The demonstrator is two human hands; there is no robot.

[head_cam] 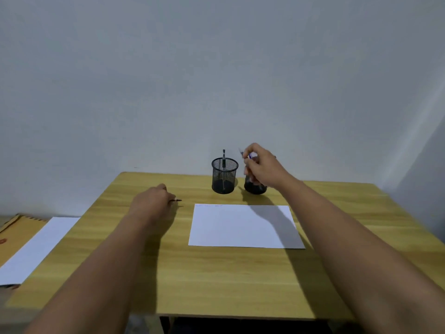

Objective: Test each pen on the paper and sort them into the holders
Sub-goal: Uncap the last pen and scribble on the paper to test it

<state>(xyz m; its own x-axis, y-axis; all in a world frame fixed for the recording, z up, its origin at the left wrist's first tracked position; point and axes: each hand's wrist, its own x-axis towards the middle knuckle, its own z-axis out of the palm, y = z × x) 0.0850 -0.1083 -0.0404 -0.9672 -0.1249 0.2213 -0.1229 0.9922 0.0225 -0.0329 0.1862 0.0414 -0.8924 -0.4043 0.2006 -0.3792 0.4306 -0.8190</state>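
Two black mesh holders stand at the back of the wooden table (pixel 216 273). The left holder (pixel 224 175) has one dark pen (pixel 224 160) upright in it. The right holder (pixel 255 186) is partly hidden behind my right hand (pixel 261 168), which pinches a blue pen (pixel 245 155) just above it. A white sheet of paper (pixel 243 225) lies in front of the holders, with faint marks near its top left corner. My left hand (pixel 151 203) rests on the table left of the paper, its fingers curled round a pen (pixel 177 200) whose tip sticks out to the right.
A second white sheet (pixel 38 247) lies on a lower surface at the left, beside a brown envelope (pixel 16 232). A plain grey wall stands right behind the table. The table's front edge runs near the bottom of the view.
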